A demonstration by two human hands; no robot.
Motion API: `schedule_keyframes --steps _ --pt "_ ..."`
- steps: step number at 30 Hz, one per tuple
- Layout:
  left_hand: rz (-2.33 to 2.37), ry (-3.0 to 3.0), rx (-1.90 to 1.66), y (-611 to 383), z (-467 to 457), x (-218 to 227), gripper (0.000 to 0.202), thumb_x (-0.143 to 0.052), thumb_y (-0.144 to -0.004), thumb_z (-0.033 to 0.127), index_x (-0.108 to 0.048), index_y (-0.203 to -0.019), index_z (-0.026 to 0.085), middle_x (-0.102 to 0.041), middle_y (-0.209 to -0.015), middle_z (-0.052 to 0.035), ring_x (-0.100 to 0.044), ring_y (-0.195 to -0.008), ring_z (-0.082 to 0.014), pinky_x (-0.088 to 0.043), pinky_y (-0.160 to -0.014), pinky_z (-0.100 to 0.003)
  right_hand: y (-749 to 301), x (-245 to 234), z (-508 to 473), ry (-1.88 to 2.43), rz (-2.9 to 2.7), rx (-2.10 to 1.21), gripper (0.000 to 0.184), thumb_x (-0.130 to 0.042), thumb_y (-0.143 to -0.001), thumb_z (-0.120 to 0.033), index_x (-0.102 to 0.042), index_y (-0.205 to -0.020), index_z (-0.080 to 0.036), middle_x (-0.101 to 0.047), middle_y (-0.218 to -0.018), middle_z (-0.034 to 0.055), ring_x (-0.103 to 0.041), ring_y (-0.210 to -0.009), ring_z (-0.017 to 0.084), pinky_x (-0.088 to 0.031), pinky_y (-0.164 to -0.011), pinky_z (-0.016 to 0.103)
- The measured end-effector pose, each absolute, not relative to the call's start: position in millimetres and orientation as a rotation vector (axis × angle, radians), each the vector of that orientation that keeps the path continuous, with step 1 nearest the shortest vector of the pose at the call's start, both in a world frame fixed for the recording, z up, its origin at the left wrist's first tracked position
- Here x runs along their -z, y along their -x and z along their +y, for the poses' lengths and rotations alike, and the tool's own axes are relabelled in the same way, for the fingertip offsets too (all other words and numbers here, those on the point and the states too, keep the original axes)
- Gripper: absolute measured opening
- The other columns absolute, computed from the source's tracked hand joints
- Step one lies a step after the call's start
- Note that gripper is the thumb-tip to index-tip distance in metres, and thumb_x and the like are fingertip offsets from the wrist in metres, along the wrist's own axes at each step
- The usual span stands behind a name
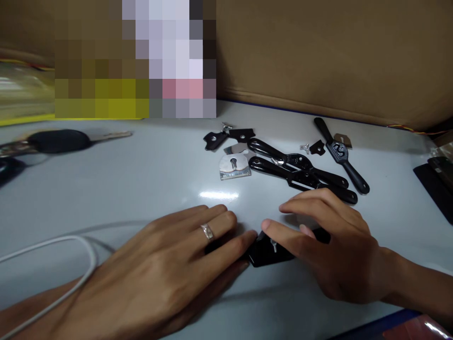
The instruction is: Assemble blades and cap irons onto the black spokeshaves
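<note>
A black spokeshave (271, 252) lies near the front of the table, with a small silver thumbscrew (273, 245) at its middle. My left hand (170, 255), a ring on one finger, is closed around the spokeshave's left end. My right hand (329, 241) is over the right end with its fingers apart; the index fingertip is close to the middle, and I cannot tell whether it touches. Past the hands lie two more black spokeshaves (300, 163), side by side. Left of them are a silver blade (235, 167) and black cap pieces (214, 140).
A third loose spokeshave (341, 153) lies at the back right beside a small black cap (317, 148) and a thumbscrew (305, 148). At left are keys (60, 140). A white cable (81, 241) crosses my left forearm. A brown panel (336, 56) bounds the table's back.
</note>
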State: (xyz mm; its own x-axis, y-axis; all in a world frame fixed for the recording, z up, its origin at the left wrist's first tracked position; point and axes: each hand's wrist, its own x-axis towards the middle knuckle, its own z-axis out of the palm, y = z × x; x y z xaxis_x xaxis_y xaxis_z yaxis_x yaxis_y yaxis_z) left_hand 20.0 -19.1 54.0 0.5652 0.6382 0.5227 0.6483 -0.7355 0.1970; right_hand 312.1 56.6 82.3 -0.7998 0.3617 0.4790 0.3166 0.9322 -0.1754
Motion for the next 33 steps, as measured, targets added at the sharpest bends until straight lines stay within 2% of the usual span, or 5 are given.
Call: schedule_keyframes --steps 4,10,21,25,33 --pt "-1.129 2.770 0.874 -17.7 -19.8 -52.7 0.029 -0.046 -0.135 0.014 -0.074 -0.139 0.020 -0.071 -0.095 -0.0003 -0.062 -0.077 -0.0218 -0.049 -0.064 -0.040 -311.5 -79.5 53.2 0.480 -2.567 -0.133 0.062 -0.057 -0.104 0.010 -0.086 -0.147 -0.026 -0.092 -0.130 0.0049 -0.081 -0.108 0.021 -0.067 -0.089 0.032" --pt "-1.114 2.788 0.844 -16.5 -21.1 -49.5 0.028 -0.048 -0.132 0.012 -0.074 -0.135 0.021 -0.077 -0.100 -0.0028 -0.069 -0.082 -0.0234 -0.056 -0.069 -0.041 -314.2 -84.8 56.0 0.457 -2.562 -0.220 0.038 -0.058 -0.103 0.005 -0.083 -0.101 -0.023 -0.093 -0.129 0.0087 -0.082 -0.108 0.022 -0.070 -0.087 0.034" --pt "-1.114 2.810 0.892 -16.6 -23.2 -48.3 0.027 -0.053 -0.125 0.008 -0.075 -0.126 0.024 -0.075 -0.098 -0.0024 -0.066 -0.078 -0.0234 -0.052 -0.068 -0.042 -313.7 -83.4 57.2 0.468 -2.538 -0.135 0.038 -0.055 -0.114 0.000 -0.085 -0.105 -0.022 -0.093 -0.124 0.0115 -0.084 -0.110 0.024 -0.073 -0.090 0.036" --pt "-1.117 2.822 0.889 -17.2 -23.7 -48.9 0.028 -0.058 -0.118 0.006 -0.077 -0.129 0.023 -0.076 -0.099 -0.0027 -0.067 -0.079 -0.0238 -0.053 -0.067 -0.042 -315.2 -83.9 53.8 0.479 -2.554 -0.217 0.037 -0.061 -0.112 -0.001 -0.081 -0.092 -0.024 -0.094 -0.127 0.0111 -0.084 -0.112 0.025 -0.071 -0.088 0.037" --pt "-1.118 2.808 0.876 -14.8 -22.1 -48.0 0.028 -0.051 -0.126 0.007 -0.074 -0.130 0.024 -0.074 -0.096 -0.0013 -0.064 -0.076 -0.0221 -0.051 -0.064 -0.040 -315.3 -82.9 60.8 0.440 -2.492 -0.196 0.039 -0.056 -0.110 0.003 -0.081 -0.098 -0.024 -0.094 -0.122 0.0090 -0.085 -0.107 0.023 -0.074 -0.089 0.036"
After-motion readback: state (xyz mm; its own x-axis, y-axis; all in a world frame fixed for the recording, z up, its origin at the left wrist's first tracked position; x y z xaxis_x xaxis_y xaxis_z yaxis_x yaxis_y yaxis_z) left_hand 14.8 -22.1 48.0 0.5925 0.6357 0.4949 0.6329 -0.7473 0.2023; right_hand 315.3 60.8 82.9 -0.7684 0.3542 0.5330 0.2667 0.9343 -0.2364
